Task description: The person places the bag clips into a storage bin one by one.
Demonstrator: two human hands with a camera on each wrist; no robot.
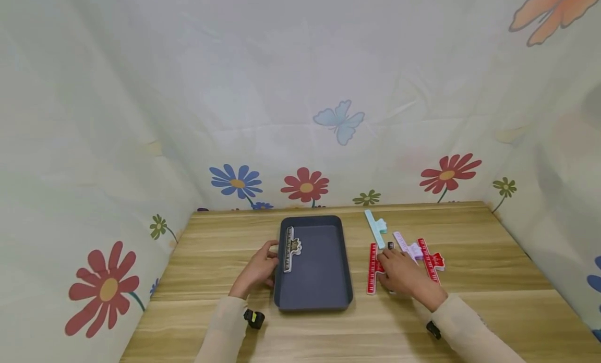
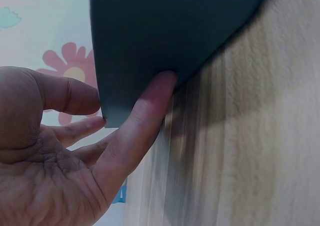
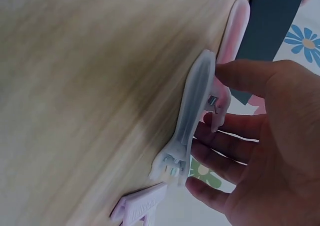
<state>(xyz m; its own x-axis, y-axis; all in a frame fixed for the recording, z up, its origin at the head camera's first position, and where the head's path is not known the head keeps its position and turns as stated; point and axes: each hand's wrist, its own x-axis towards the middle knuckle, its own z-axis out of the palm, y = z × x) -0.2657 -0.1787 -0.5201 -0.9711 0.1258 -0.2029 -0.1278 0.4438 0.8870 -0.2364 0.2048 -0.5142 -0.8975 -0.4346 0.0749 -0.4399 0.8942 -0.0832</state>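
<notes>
A dark grey rectangular tray (image 1: 314, 285) lies on the table with a black-and-white bag clip (image 1: 288, 251) along its left side. My left hand (image 1: 260, 266) touches the tray's left wall with extended fingers; the left wrist view shows its fingertips against the wall and rim. To the right of the tray, my right hand (image 1: 401, 271) pinches another dark bag clip (image 1: 391, 245), mostly hidden beneath it. From the right wrist view, that clip's pale edge (image 3: 197, 93) runs between thumb and fingers. A red bag clip (image 1: 372, 269) lies just left of this hand.
A light purple clip (image 1: 403, 243) and a second red clip (image 1: 429, 261) lie right of my right hand. Farther back is a mint-green clip (image 1: 374, 229). Flower-printed cloth (image 1: 263, 118) hangs behind and beside the wooden table (image 1: 211, 243).
</notes>
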